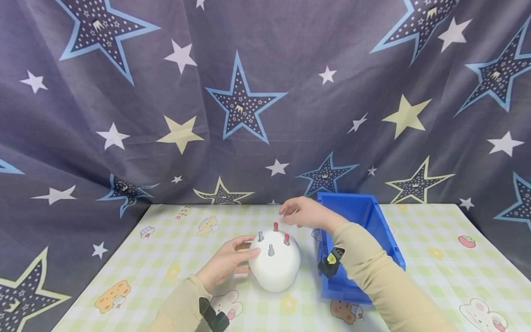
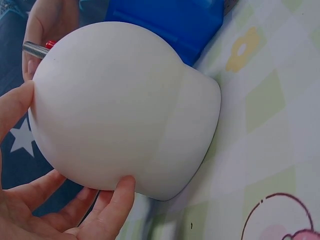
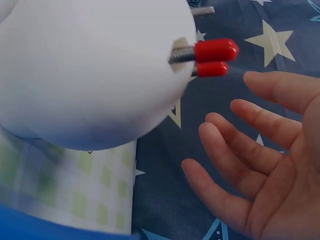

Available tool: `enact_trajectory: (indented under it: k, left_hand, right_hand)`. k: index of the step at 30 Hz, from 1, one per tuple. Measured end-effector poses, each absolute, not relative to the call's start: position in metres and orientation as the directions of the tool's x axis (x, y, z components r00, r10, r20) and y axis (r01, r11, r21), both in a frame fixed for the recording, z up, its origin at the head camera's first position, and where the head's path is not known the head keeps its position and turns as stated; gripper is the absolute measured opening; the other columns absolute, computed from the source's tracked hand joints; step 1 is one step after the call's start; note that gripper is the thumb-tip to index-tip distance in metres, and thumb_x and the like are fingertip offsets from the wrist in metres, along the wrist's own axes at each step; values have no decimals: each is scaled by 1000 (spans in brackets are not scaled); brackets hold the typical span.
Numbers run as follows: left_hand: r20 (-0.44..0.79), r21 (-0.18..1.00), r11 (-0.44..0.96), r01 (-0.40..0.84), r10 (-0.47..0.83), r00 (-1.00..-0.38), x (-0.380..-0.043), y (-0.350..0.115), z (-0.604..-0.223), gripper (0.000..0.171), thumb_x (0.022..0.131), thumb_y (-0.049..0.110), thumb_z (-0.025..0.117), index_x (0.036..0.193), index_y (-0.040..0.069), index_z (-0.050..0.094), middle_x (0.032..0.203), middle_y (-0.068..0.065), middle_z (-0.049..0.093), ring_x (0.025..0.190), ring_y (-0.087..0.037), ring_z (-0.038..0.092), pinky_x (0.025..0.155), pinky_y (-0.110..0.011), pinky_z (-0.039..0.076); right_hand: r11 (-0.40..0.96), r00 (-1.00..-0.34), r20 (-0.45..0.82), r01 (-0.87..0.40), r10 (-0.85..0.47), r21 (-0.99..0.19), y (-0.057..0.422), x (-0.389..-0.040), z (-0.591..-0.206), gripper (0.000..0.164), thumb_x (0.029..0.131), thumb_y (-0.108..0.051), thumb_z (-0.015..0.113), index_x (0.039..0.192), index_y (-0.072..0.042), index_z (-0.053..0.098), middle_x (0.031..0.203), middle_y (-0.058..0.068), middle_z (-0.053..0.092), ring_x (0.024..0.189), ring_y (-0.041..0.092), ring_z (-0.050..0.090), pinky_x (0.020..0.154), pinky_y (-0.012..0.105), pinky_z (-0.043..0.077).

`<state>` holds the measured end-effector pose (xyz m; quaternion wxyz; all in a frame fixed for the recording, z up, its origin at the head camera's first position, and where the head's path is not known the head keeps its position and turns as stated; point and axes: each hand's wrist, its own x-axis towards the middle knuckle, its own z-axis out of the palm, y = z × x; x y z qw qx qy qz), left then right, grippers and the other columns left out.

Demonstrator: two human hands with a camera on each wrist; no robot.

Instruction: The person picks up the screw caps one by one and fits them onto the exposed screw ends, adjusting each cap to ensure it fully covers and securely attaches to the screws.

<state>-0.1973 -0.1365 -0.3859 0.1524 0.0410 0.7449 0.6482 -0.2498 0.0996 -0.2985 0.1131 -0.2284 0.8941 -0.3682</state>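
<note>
A white ball-shaped lampshade-like body (image 1: 275, 272) stands on the table, its top carrying threaded metal studs. Two studs wear red caps (image 3: 216, 50); the other two are bare, one grey stud (image 1: 271, 250) nearest the front. My left hand (image 1: 230, 259) holds the white body from the left, thumb high and fingers lower on its side, as the left wrist view (image 2: 100, 205) of the hand also shows. Just beyond the studs hovers my right hand (image 1: 306, 212), fingers loosely bent and apart from the red caps, holding nothing in the right wrist view.
A blue plastic bin (image 1: 356, 205) stands right of the white body, under my right forearm; its inside is partly hidden. A green-and-white checked cloth (image 1: 439, 276) with cartoon prints covers the table. Behind the table hangs a dark star-patterned curtain (image 1: 298, 115).
</note>
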Motion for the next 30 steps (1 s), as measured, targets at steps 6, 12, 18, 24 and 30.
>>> enact_trajectory:
  k: [6,12,18,24,30]
  left_hand:
    - [-181,977,157,-144,255,-950,-198,-136,-387,66,85,25,70,139,-1,41,136,-28,42,113,-38,57,87,-49,56]
    - [-178,977,161,-139,260,-949,-197,-136,-387,66,85,25,69,139,-1,41,137,-28,42,114,-40,56,87,-50,56]
    - [-170,978,160,-131,263,-950,-197,-136,-386,66,86,24,69,139,-1,40,136,-28,42,115,-41,55,88,-50,55]
    - [-173,978,156,-135,262,-949,-197,-136,-385,65,86,23,69,139,-1,41,136,-28,42,114,-39,56,87,-49,56]
    - [-173,979,155,-136,264,-949,-198,-136,-385,66,85,24,69,139,0,41,136,-28,42,115,-40,55,87,-49,56]
  right_hand:
    - [567,-880,-59,-251,-472,-785,107,-250,-297,29,91,-17,60,117,-4,61,109,14,64,91,22,63,81,38,59]
    - [519,-887,-57,-215,-459,-827,116,-250,-293,30,92,-19,59,117,-2,60,109,14,65,92,24,63,86,41,58]
    - [492,-909,-51,-175,-413,-853,127,-251,-287,31,92,-20,59,117,-2,60,114,16,65,98,27,63,88,41,57]
    - [450,-920,-62,-130,-387,-883,139,-254,-283,33,95,-21,54,120,0,57,115,19,64,95,22,64,89,41,57]
    - [416,-933,-82,-77,-351,-906,152,-253,-280,34,97,-19,51,120,5,55,111,19,65,90,15,65,89,42,57]
